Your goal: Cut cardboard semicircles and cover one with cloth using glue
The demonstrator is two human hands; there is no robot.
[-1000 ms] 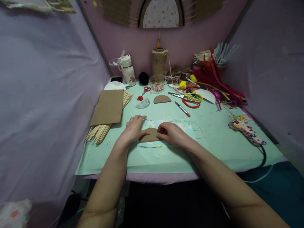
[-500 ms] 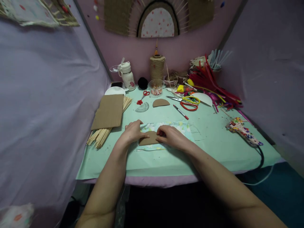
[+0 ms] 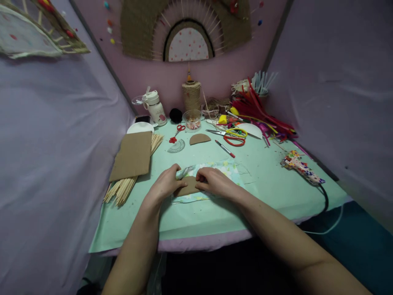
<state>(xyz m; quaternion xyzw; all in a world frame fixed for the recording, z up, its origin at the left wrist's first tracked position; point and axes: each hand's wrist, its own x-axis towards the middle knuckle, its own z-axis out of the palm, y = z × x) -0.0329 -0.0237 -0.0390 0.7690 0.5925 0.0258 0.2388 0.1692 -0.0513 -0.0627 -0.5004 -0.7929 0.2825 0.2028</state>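
Note:
A brown cardboard half-circle [image 3: 188, 187] lies on a light blue floral fabric [image 3: 229, 167] near the table's front. My left hand [image 3: 167, 181] is closed on the fabric's left side, which is lifted and curls beside the fingers. Its thumb presses on the cardboard's left part. Over the right end of the cardboard, my right hand [image 3: 211, 180] is bent with thumb and fingers pinched together at the piece. The palm covers part of the fabric, and that end of the cardboard is hidden.
Behind the hands lie a second cardboard half-circle [image 3: 200, 139], a protractor [image 3: 176, 146], a red-capped pen [image 3: 225, 148] and scissors [image 3: 235, 137]. Left is a cardboard sheet [image 3: 132, 155] on wooden sticks [image 3: 121, 194]. A glue gun [image 3: 302, 168] with a cord sits right.
The camera view has shifted, so the table appears lower and more to the left. The fabric's far left edge now stands raised and curled beside my left hand. My right hand stays at the cardboard.

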